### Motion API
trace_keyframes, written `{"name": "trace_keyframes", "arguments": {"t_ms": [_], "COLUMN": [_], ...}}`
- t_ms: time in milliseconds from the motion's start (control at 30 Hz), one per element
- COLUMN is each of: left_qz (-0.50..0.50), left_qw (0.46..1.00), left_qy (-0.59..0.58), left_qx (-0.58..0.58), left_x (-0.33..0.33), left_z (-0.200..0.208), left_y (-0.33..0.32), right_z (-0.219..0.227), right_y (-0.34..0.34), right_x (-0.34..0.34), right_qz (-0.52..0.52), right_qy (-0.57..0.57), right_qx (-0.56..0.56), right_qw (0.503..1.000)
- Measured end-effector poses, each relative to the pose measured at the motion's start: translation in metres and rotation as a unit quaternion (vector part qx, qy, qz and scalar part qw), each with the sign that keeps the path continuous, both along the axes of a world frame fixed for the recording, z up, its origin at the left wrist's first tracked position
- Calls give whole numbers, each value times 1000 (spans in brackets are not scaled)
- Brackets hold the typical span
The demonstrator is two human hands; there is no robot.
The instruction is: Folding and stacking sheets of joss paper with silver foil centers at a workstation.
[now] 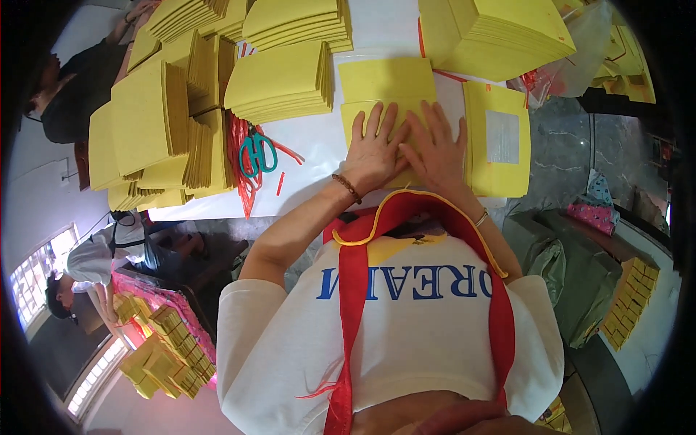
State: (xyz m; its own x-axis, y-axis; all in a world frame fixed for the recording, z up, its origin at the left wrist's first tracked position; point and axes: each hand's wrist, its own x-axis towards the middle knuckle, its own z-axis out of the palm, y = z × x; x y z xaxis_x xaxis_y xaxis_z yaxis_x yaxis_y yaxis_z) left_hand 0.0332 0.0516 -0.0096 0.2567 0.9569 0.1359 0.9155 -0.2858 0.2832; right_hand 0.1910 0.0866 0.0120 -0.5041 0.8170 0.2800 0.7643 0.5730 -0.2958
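White-covered table [308, 192] obs. w/ paper stock on three sides of your hands. Yellow sheet [388, 80] sits directly under both palms, its upper panel showing just beyond your fingertips; a line crosses it, but whether that's a crease or the edge of a 2nd piece, can't tell.

State of hands: your L hand [373, 152] & R hand [438, 152] both flat, palms down, fingers spread, inner edges meeting; neither grips anything.

Risks, as judged:

1. Uneven press. If one palm bears harder, the sheet could skew or wrinkle, esp. w/ fingers splayed instead of flat together.

2. Yellow piece w/ pale label [475, 138], just R of your R hand. Sideways slip of that hand could push it out of line.

3. Layered stack [279, 83], fwd-L of your L hand. Looks fanned & loose; a wide fwd reach could knock top layers down.

4. Teal-handled scissors [259, 145] on red strips [238, 167], L of your L wrist. Elbow or forearm sweep could snag strips & drag scissors along.

5. Tall stack [500, 36], fwd-R of your R hand. Height makes toppling poss. if bumped.

6. Red apron [377, 217], close btwn your forearms at near edge. Leaning in could rub the sheet's near end & shift it.

7. Beaded bracelet [346, 188] on L wrist. Could catch a paper edge, min. risk.
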Motion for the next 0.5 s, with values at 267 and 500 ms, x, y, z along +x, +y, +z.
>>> {"name": "trace_keyframes", "arguments": {"t_ms": [267,500], "left_qz": [-4,4], "left_qw": [997,969], "left_qy": [-72,-248], "left_qx": [-11,23], "left_x": [-6,-20], "left_z": [1,-8], "left_y": [-5,-6], "right_z": [-34,-29], "right_y": [3,1], "right_x": [6,-1], "right_qz": [68,64], "right_qy": [41,-5], "right_qx": [-131,-102], "right_qw": [988,993]}}
